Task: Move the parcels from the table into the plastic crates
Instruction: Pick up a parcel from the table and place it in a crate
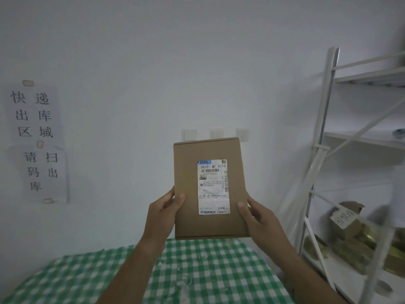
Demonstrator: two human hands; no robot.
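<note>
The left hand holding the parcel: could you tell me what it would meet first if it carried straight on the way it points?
The left hand points up and away, toward the white wall. Nothing shows between them, so probably the wall, though depth is unclear.

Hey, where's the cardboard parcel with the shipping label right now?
In the head view the cardboard parcel is centre frame, held upright above the green checked table, gripped by the left hand and right hand.
</note>
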